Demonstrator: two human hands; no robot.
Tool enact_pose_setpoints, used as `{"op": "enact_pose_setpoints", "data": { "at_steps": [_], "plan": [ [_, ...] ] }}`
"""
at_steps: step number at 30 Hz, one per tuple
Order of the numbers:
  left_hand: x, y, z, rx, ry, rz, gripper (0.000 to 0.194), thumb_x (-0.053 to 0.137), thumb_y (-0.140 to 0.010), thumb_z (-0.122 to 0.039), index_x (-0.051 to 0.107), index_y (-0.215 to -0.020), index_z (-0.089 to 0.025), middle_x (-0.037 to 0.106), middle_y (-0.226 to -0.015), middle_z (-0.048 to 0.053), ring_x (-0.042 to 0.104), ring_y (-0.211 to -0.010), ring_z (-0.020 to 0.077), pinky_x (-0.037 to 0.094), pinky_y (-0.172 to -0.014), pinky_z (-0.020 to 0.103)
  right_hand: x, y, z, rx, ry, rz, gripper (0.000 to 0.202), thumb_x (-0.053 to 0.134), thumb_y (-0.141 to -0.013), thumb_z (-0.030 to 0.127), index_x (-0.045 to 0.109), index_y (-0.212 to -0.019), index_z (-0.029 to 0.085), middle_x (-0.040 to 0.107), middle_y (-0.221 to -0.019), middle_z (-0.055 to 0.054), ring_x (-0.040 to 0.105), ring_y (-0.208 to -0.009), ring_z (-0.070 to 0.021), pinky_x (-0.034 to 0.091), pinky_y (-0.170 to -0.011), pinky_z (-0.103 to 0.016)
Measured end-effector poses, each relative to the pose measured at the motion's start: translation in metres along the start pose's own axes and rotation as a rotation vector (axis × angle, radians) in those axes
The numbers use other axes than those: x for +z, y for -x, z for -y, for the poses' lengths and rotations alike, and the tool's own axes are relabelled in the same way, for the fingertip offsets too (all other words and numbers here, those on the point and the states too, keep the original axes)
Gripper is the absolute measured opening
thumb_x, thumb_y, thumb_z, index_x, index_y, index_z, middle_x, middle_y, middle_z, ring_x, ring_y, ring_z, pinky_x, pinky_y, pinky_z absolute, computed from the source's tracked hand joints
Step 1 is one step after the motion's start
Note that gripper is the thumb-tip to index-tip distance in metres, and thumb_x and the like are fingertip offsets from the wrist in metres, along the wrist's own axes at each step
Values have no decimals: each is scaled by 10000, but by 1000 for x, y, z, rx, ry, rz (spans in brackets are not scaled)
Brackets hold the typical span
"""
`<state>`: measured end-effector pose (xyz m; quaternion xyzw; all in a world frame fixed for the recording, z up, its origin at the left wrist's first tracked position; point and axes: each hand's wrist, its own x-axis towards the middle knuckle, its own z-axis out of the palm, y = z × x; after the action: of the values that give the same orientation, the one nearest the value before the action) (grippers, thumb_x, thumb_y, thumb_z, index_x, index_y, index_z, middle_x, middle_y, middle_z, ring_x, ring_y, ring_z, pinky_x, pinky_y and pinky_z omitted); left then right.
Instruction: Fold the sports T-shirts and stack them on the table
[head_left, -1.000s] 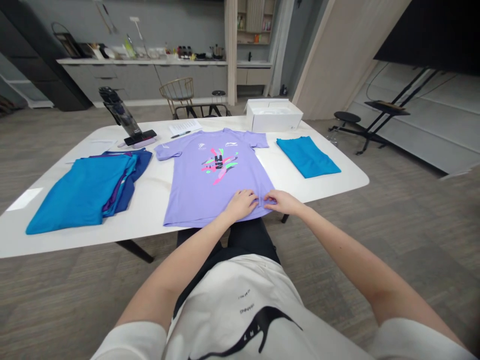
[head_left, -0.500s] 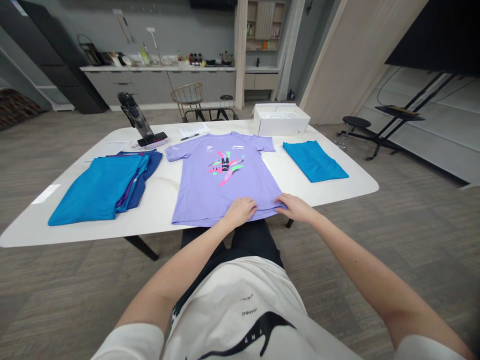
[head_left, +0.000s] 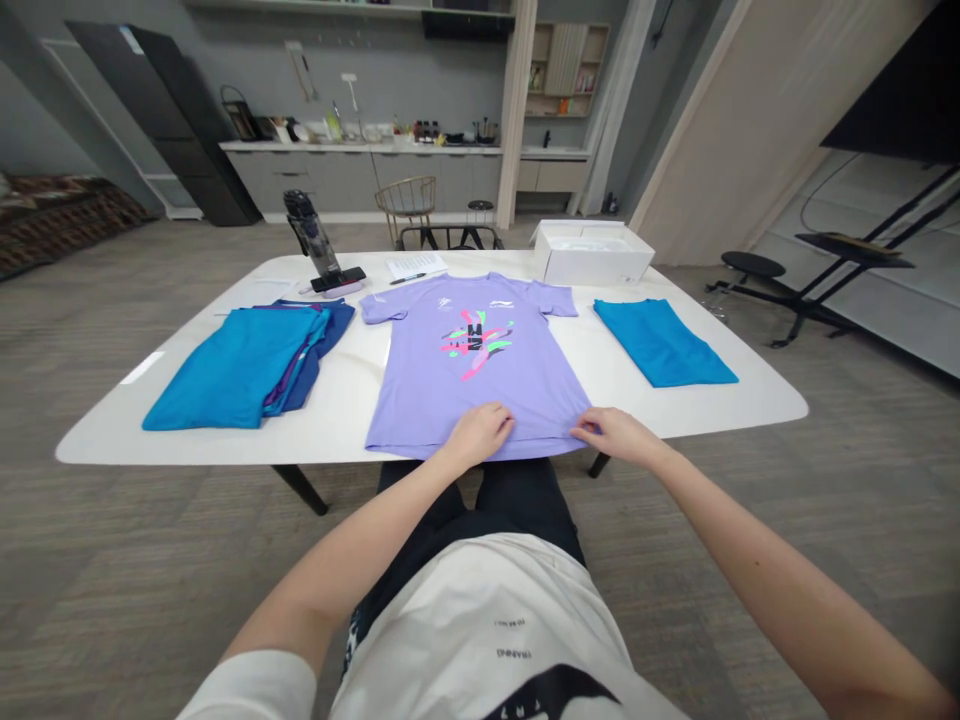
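A lavender T-shirt [head_left: 427,390] with a colourful chest print lies front up and spread out, its collar pointing away from me and its hem along the near table edge. My left hand [head_left: 481,434] is closed in a pinch on the cloth near the middle of the hem. At the right hem corner, my right hand [head_left: 613,433] pinches the fabric between thumb and fingers. To the left sits a stack of folded blue and purple shirts [head_left: 225,365]. One folded blue shirt [head_left: 666,343] lies to the right.
The white table [head_left: 341,385] also bears a handheld vacuum [head_left: 319,245], a paper sheet [head_left: 409,264] with a pen [head_left: 409,278], and an open white box [head_left: 592,255] at the far side. Chairs [head_left: 407,205] stand behind it. A black stool [head_left: 752,265] is off to the right.
My right hand has moved outward to the hem corner, widening the gap between my hands, and the hem lies straighter. The camera view has swung left, so everything appears further right.
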<state>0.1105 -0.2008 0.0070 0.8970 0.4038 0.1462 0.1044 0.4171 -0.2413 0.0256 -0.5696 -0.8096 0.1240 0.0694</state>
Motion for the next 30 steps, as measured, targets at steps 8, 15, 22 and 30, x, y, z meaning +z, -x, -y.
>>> {"op": "enact_pose_setpoints", "data": {
  "at_steps": [8, 15, 22, 30],
  "plan": [
    [-33, -8, 105, -275, -218, -101, 361, 424, -1027, -337, 601, -1324, -230, 548, -1456, 123, 532, -1312, 268, 411, -1107, 432, 24, -114, 48, -102, -47, -87, 290, 511, -1000, 420, 713, -1046, 218, 710, -988, -81, 666, -892, -225, 495, -817, -332],
    [-27, 30, 154, -422, -196, 15, 660, 276, -1020, -624, 328, -1592, -298, 283, -1681, 70, 233, -1556, 284, 145, -1255, 557, 48, -142, 61, -114, 58, -184, 388, 487, -1011, 470, 645, -1292, 253, 604, -1384, -143, 545, -1277, -330, 437, -1037, -533],
    [-22, 48, 142, -529, -229, 0, 796, 301, -947, -755, 320, -1600, -302, 227, -1697, 92, 222, -1551, 359, 199, -1238, 545, 56, -149, 49, 22, 89, -97, 589, 339, -1022, 622, 426, -1549, 373, 326, -1658, -70, 247, -1525, -402, 175, -1149, -762],
    [-35, -28, 185, -529, -214, -36, 666, 308, -1012, -624, 393, -1537, -222, 324, -1650, 158, 313, -1516, 323, 278, -1204, 516, 54, -207, 55, -16, 63, -93, 615, 323, -1026, 629, 417, -1557, 334, 352, -1641, -116, 268, -1516, -401, 157, -1149, -771]
  ]
}}
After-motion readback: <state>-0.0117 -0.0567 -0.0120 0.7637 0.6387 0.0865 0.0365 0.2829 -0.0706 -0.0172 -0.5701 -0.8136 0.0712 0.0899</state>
